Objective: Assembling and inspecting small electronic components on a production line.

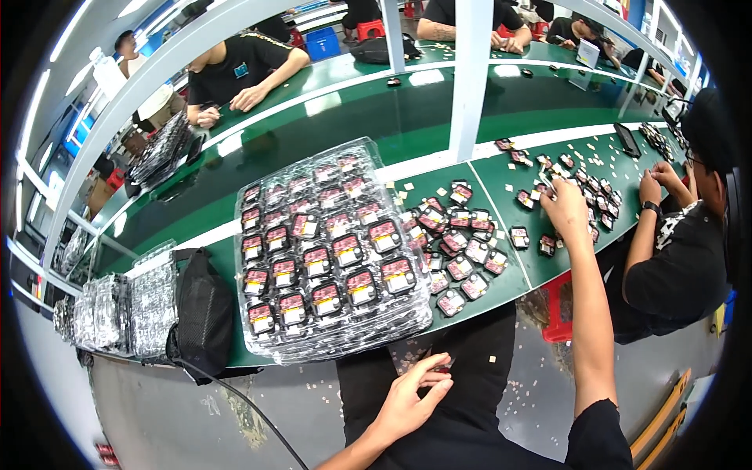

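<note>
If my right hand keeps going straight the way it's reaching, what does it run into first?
Your right hand points up and slightly left across the green table. First in its line, probably, are the small dark parts scattered just beyond your fingertips; whether the fingers already touch one is unclear, since depth is hard to judge.

A stack of trays is sitting on the tabletop, with a bag lying to its left and loose parts lying to its right. The right hand is reaching over more parts farther right, while the left hand is resting below the table edge.
</note>
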### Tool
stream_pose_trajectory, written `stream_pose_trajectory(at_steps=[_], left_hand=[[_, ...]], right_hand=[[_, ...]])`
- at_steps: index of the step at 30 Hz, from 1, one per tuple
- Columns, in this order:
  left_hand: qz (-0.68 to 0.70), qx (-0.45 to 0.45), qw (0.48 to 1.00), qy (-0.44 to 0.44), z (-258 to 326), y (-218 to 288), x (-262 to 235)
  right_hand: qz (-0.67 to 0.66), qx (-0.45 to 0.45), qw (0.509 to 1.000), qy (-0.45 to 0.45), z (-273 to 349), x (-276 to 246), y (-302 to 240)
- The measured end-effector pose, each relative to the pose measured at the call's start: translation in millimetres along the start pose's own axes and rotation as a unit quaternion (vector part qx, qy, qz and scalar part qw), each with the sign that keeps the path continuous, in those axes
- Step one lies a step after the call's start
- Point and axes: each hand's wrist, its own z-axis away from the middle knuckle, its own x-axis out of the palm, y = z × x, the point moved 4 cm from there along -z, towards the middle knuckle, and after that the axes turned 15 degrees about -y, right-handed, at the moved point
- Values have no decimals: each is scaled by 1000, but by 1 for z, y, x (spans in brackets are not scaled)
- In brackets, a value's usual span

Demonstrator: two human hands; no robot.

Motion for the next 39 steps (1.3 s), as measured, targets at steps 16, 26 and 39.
stream_pose_trajectory(at_steps=[16,26,39], left_hand=[[197,115,974,-13,1,21,-12],[86,40,991,91,-2,25,-12],[-14,15,992,122,1,20,-17]], right_hand=[[-208,-424,862,-184,234,-21,-137],[-323,-319,838,-302,262,18,-137],[-104,-389,908,-116,264,7,-140]])
